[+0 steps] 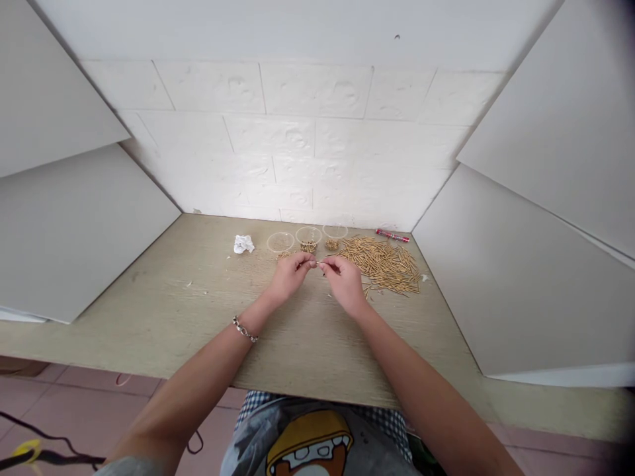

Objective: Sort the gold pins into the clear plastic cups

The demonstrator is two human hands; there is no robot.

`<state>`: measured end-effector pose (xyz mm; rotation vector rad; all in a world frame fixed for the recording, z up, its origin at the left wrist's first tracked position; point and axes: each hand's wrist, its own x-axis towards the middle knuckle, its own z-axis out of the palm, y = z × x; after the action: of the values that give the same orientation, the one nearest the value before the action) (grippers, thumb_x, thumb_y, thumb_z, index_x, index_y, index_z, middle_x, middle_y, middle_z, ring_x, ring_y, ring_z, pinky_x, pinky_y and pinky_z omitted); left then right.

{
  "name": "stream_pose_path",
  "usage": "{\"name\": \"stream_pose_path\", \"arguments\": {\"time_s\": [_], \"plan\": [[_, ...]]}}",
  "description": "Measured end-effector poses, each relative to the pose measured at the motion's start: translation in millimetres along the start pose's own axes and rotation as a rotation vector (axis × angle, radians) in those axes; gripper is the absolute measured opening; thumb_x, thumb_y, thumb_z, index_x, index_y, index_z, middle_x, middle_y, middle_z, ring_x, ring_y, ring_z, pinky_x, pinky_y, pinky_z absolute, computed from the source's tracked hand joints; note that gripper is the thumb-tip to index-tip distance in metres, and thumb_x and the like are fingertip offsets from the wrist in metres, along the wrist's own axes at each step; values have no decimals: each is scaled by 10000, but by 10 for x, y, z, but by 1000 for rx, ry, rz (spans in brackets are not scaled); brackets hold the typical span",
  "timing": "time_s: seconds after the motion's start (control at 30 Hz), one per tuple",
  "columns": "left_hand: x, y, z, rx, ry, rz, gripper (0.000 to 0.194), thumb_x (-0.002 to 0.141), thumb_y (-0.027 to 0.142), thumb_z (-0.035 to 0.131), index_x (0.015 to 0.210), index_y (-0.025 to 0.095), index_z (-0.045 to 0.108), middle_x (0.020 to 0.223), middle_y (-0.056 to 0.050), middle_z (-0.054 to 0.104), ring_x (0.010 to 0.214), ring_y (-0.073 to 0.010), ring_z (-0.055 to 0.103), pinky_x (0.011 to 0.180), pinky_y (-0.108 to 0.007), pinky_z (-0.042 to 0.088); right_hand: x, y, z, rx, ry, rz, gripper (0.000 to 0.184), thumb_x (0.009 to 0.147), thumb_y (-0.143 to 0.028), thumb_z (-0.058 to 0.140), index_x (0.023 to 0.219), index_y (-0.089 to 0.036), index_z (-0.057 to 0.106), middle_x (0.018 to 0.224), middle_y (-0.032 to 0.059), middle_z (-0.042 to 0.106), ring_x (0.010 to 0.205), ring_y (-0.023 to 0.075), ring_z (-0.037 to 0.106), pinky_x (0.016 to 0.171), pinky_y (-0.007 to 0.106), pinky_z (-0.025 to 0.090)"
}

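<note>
My left hand (292, 274) and my right hand (346, 281) meet above the table, fingertips nearly touching. Both pinch a small, thin rod (318, 264) between thumb and fingers; its details are too small to make out. Just right of my right hand spreads a pile of thin gold-coloured rods (384, 266). Behind my hands stand round clear plastic tubs: the left tub (280, 242), the middle tub (308, 235) and the right tub (335, 231). Small brass-coloured pieces show in the middle and right ones. More small pieces lie by my left fingers, partly hidden.
A crumpled white tissue (243, 244) lies left of the tubs. A red marker-like tube (391, 235) rests behind the pile. White crumbs dot the wooden table (163, 311). A white brick-patterned wall (297, 139) closes the back, and pale panels (536, 284) flank both sides.
</note>
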<state>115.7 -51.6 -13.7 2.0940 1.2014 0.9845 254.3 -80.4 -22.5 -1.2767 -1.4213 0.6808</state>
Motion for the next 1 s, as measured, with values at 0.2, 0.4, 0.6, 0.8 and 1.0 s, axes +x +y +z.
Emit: {"name": "stream_pose_path", "arguments": {"time_s": [0.2, 0.4, 0.6, 0.8, 1.0], "plan": [[12, -4, -39, -8, -51, -9, 183, 786, 253, 442, 727, 160, 589, 697, 7, 606, 685, -114, 535, 663, -218, 408, 15, -2, -11, 59, -61, 64, 147, 699, -278, 534, 723, -158, 616, 662, 14, 602, 603, 127, 538, 608, 262, 424], [30, -81, -62, -60, -91, 35, 225, 801, 316, 437, 726, 155, 576, 701, 8, 593, 685, -115, 525, 648, -222, 399, 36, 9, -9, 203, -118, 159, 153, 679, -280, 557, 727, -144, 607, 618, 1, 581, 556, 106, 528, 577, 245, 429], [26, -68, -80, -15, -94, 58, 214, 800, 300, 439, 730, 155, 580, 690, 14, 586, 664, -110, 519, 626, -221, 387, 77, 55, -36, 284, -208, 206, 174, 662, -292, 572, 744, -143, 611, 627, -6, 577, 546, 94, 521, 568, 236, 431], [12, -36, -91, 123, -55, 90, 165, 793, 221, 447, 746, 168, 596, 704, 12, 607, 659, -109, 526, 627, -222, 392, 69, 34, -53, 157, -181, 152, 160, 672, -286, 558, 718, -145, 617, 616, 1, 586, 552, 110, 527, 560, 242, 422], [-4, -47, -48, 159, 9, 154, 157, 795, 175, 445, 765, 166, 599, 734, -3, 625, 678, -108, 550, 655, -219, 415, 38, 47, -26, 61, -109, 74, 171, 695, -285, 537, 736, -147, 628, 641, 13, 606, 568, 122, 534, 572, 249, 418]]}}
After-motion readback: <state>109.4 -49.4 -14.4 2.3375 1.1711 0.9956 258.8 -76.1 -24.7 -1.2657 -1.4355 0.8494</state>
